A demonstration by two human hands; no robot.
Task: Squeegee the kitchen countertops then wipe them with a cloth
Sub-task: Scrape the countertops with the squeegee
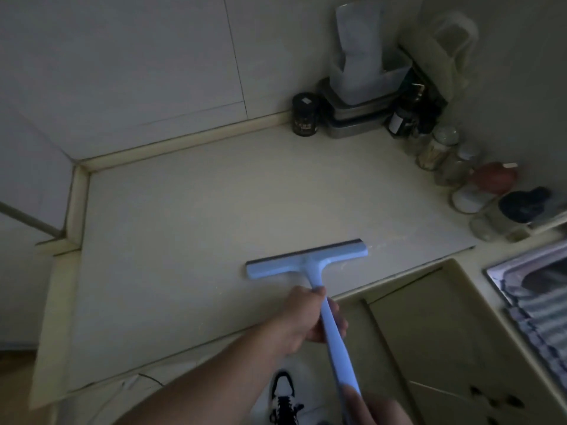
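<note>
The blue squeegee (310,262) is being held flat-bladed on the bench (190,210), its handle gripped by the left hand (306,317) with fingers curled round. The right hand (380,407), at 5 o'clock, is blurred at the handle's end; its grasp cannot be told.

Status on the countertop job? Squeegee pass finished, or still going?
Still in the squeegee stage. Both hands grip the blue squeegee: the left hand near the head, the right hand at the handle's end, blurred at the frame edge. The blade sits on the countertop near its front edge. The dim light hides how much is already cleared. No cloth is clearly visible, so wiping is left.
</note>
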